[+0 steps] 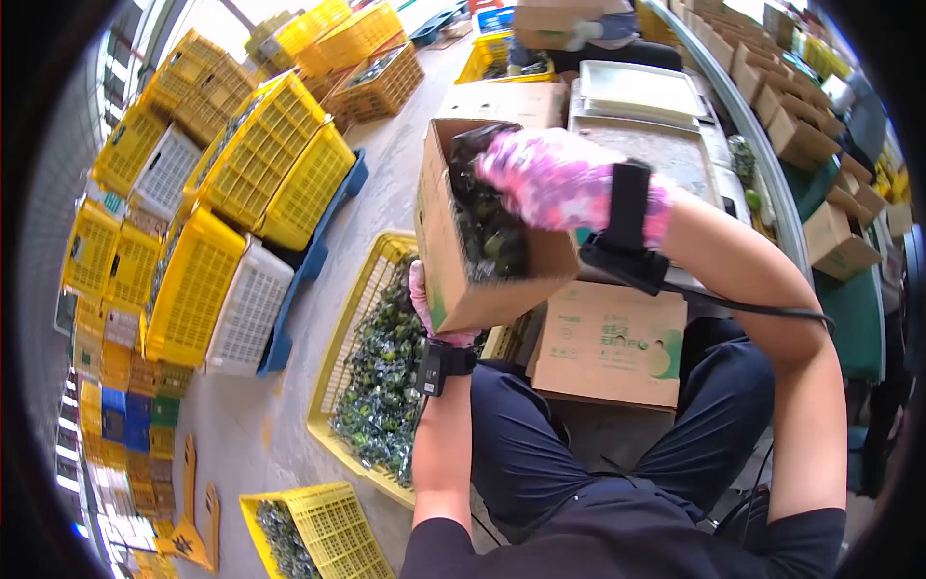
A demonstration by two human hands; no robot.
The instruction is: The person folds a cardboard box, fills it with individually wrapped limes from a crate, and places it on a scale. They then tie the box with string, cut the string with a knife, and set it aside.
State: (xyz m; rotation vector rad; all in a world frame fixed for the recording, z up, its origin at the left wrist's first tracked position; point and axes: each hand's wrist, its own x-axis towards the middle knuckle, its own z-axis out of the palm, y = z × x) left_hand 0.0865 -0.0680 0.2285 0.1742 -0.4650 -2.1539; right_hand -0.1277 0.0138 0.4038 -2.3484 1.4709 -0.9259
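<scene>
A cardboard box (449,232) is held tilted in front of me, its open top facing right and toward me. My left hand (434,309), in a pink patterned glove, grips the box at its lower left side. Inside the box lie dark green fruits in clear plastic wrap (497,236). My right hand (550,179), in a matching glove, is at the box opening with its fingers curled against the wrapped fruit; its fingertips are partly hidden. Below left of the box stands a yellow crate (333,372) filled with wrapped green fruits (376,386).
A flattened or closed printed carton (612,343) lies between my knees. Yellow crates (260,145) are stacked on a blue pallet (313,236) at left. A smaller yellow crate (338,531) stands below. White trays (641,92) and a co-worker (612,39) are ahead; open cartons (805,135) line the right.
</scene>
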